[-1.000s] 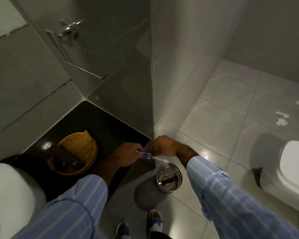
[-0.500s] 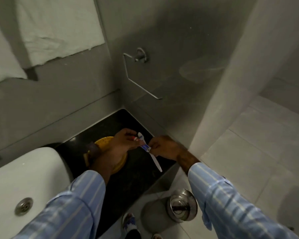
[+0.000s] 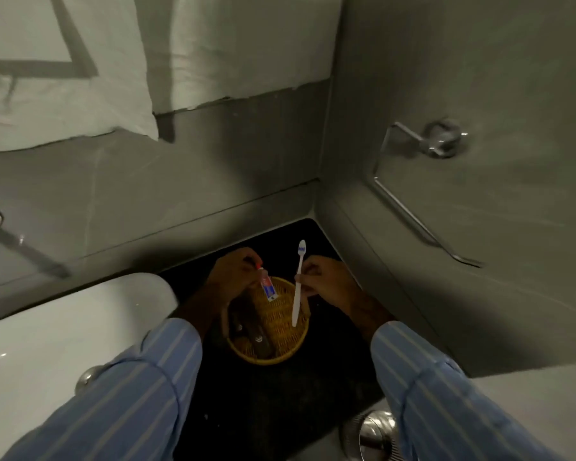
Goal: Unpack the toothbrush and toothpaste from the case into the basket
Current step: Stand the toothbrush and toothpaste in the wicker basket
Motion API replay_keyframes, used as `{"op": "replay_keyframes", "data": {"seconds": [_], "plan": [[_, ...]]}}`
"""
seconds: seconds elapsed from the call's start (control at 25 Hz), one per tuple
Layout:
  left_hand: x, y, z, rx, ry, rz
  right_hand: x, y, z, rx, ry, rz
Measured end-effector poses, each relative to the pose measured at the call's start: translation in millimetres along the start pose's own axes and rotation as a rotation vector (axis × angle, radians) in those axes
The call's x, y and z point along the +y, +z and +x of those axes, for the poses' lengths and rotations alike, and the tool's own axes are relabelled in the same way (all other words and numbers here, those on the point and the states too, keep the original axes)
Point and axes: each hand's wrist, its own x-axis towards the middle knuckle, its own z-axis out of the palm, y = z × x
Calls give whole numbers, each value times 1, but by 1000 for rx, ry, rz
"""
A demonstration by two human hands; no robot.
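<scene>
A round yellow wicker basket [image 3: 281, 352] stands on the black counter corner. A dark oblong object [image 3: 250, 331], possibly the case, lies inside it on the left. My left hand [image 3: 235, 272] pinches a small white, red and blue toothpaste tube [image 3: 268, 287] by its red cap, hanging over the basket's far rim. My right hand [image 3: 326, 282] grips a white toothbrush [image 3: 298, 284] near mid-handle, held almost upright, bristle head up and blue, handle end over the basket.
A white sink [image 3: 64, 334] sits left of the black counter [image 3: 280, 410]. Grey tiled walls meet in a corner behind the basket, with a chrome rail [image 3: 423, 181] on the right wall. A white towel [image 3: 113, 61] hangs above. A steel bin [image 3: 369, 437] stands below.
The view swung from the floor to the counter corner. My hands separated: the left now dangles the toothpaste, the right turned the toothbrush upright, both above the basket.
</scene>
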Motion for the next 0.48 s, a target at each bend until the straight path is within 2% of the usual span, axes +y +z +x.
{"op": "replay_keyframes", "data": {"seconds": [0.08,0.2,0.32,0.48], "plan": [[-13,-3,20,-37,24,184,1,12,24,32,35,12],[-28,3,43,-109,32,293,12,24,50,116,106,-36],[-44,15,63,-172,21,332,28,34,73,79,231,-77],[-60,27,77,-210,-3,383,42,45,82,37,286,-127]]}}
